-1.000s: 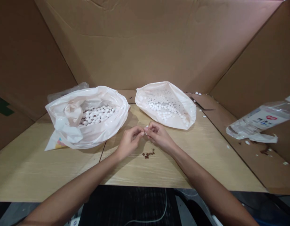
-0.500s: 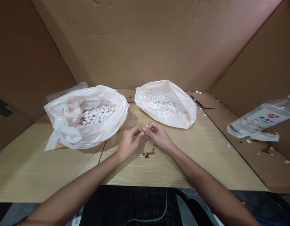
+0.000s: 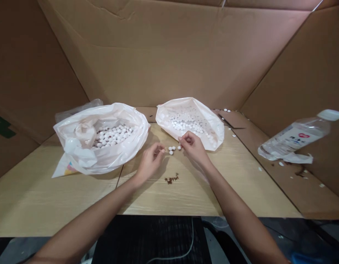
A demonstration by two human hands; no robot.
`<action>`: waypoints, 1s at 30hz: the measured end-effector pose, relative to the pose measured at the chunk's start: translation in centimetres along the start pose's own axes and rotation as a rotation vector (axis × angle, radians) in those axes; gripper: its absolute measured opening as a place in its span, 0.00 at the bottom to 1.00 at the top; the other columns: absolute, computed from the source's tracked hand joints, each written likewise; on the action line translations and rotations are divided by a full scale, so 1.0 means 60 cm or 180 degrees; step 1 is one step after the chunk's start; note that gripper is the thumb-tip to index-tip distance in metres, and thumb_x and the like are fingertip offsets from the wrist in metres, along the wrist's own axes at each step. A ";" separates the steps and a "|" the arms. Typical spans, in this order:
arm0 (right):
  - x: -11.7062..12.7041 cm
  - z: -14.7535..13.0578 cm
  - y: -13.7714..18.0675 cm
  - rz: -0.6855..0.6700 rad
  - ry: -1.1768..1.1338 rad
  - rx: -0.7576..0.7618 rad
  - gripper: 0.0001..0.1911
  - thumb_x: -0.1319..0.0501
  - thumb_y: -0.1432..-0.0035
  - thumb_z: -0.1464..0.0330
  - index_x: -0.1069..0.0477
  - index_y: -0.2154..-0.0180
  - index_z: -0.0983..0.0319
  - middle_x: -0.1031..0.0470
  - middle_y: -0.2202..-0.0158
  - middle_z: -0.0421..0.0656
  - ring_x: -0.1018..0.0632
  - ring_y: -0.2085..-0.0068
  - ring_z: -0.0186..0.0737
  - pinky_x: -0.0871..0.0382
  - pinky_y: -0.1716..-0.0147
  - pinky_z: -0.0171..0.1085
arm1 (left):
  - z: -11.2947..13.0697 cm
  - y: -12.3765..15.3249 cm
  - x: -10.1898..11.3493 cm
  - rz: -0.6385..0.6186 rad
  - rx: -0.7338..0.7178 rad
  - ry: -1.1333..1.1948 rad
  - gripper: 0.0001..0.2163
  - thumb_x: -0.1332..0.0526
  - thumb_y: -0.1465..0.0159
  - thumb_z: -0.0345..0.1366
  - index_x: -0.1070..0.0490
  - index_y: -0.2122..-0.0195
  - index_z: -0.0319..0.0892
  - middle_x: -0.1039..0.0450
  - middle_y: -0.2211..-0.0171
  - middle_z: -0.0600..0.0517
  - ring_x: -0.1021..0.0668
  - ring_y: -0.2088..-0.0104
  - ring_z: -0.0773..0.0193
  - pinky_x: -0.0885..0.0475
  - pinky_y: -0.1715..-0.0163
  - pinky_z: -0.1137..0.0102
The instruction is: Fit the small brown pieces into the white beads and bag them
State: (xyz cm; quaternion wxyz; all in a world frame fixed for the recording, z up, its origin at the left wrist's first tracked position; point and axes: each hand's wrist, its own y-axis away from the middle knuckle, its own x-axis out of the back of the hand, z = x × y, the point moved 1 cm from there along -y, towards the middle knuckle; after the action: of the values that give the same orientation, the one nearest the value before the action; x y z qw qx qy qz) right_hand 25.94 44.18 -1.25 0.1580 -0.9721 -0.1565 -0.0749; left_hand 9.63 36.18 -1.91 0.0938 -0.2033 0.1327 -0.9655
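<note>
My left hand (image 3: pixel 151 159) is closed in a pinch over the table; whatever is between its thumb and finger is too small to make out. To its right lie several small round white pieces (image 3: pixel 171 152). My right hand (image 3: pixel 194 149) is also pinched, beside another white piece (image 3: pixel 179 147) and in front of the right bag; I cannot make out what its fingertips hold. Nearer me is a little pile of small brown star-like pieces (image 3: pixel 172 178). The left white plastic bag (image 3: pixel 128 152) holds many white pieces mixed with brown ones. More white pieces fill the right plastic bag (image 3: pixel 217 128).
A clear plastic bottle (image 3: pixel 293 137) with a white cap leans at the right, scraps around its base. Cardboard walls (image 3: pixel 158 55) enclose the wooden table (image 3: pixel 232 183) at the back and sides. A dark flat strip (image 3: pixel 231 123) lies behind the right bag.
My hands have moved apart, the right one rightward and up toward the right bag. White pieces on the table between them now show. The camera view has shifted slightly.
</note>
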 end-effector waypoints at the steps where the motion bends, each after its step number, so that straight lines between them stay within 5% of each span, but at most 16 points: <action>1: 0.006 0.003 -0.003 0.0167 0.0214 0.0090 0.13 0.41 0.42 0.59 0.37 0.72 0.60 0.34 0.76 0.37 0.33 0.75 0.34 0.42 0.74 0.32 | -0.005 -0.002 0.003 0.0079 0.0038 0.0021 0.06 0.44 0.36 0.35 0.31 0.63 0.40 0.25 0.65 0.50 0.24 0.65 0.62 0.31 0.63 0.69; 4: 0.012 0.015 -0.005 0.0188 0.1001 0.0226 0.05 0.42 0.41 0.66 0.32 0.65 0.61 0.32 0.73 0.38 0.32 0.73 0.35 0.39 0.71 0.34 | -0.023 -0.008 0.008 0.0237 0.0149 0.0224 0.05 0.43 0.38 0.33 0.32 0.63 0.39 0.27 0.64 0.50 0.24 0.65 0.64 0.31 0.64 0.71; 8: 0.000 0.027 -0.001 -0.0291 0.1976 0.0661 0.10 0.46 0.39 0.71 0.28 0.58 0.62 0.28 0.63 0.45 0.27 0.61 0.41 0.35 0.61 0.38 | -0.038 -0.011 0.007 0.0238 0.0178 0.0314 0.05 0.44 0.39 0.31 0.32 0.63 0.39 0.28 0.69 0.52 0.25 0.70 0.65 0.32 0.68 0.72; 15: -0.026 0.028 0.008 -0.0726 0.2895 0.1114 0.14 0.48 0.33 0.63 0.30 0.52 0.62 0.29 0.55 0.48 0.29 0.52 0.44 0.35 0.53 0.40 | -0.034 -0.006 0.002 0.0177 0.0107 0.0373 0.04 0.44 0.41 0.28 0.31 0.65 0.39 0.26 0.68 0.50 0.24 0.69 0.65 0.31 0.67 0.73; 19: -0.045 0.029 0.006 -0.0902 0.3282 0.1078 0.13 0.45 0.35 0.62 0.29 0.58 0.64 0.29 0.56 0.50 0.29 0.53 0.45 0.35 0.54 0.39 | -0.039 -0.005 0.004 0.0155 0.0055 0.0383 0.05 0.44 0.42 0.28 0.31 0.65 0.39 0.26 0.68 0.50 0.24 0.68 0.64 0.31 0.66 0.72; 25: -0.062 0.034 -0.020 -0.0694 0.3269 0.0897 0.05 0.41 0.39 0.70 0.30 0.68 0.64 0.27 0.65 0.46 0.26 0.66 0.40 0.36 0.67 0.35 | -0.052 -0.006 0.005 0.0140 -0.0009 0.0398 0.04 0.45 0.41 0.28 0.31 0.67 0.40 0.25 0.69 0.51 0.24 0.68 0.64 0.31 0.66 0.72; 30: -0.088 -0.054 -0.067 -0.0202 0.2961 0.1101 0.11 0.46 0.35 0.69 0.34 0.71 0.63 0.30 0.70 0.43 0.28 0.67 0.38 0.37 0.66 0.34 | -0.055 -0.006 0.006 0.0110 0.0012 0.0385 0.05 0.44 0.42 0.26 0.30 0.68 0.39 0.26 0.71 0.52 0.24 0.69 0.63 0.32 0.67 0.71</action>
State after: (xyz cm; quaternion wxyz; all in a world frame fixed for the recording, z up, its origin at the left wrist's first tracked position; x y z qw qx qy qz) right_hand 19.36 45.24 1.89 0.3677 -0.7900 -0.1091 -0.4784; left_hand 7.92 37.17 -4.57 0.1026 -0.1421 0.1398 -0.9745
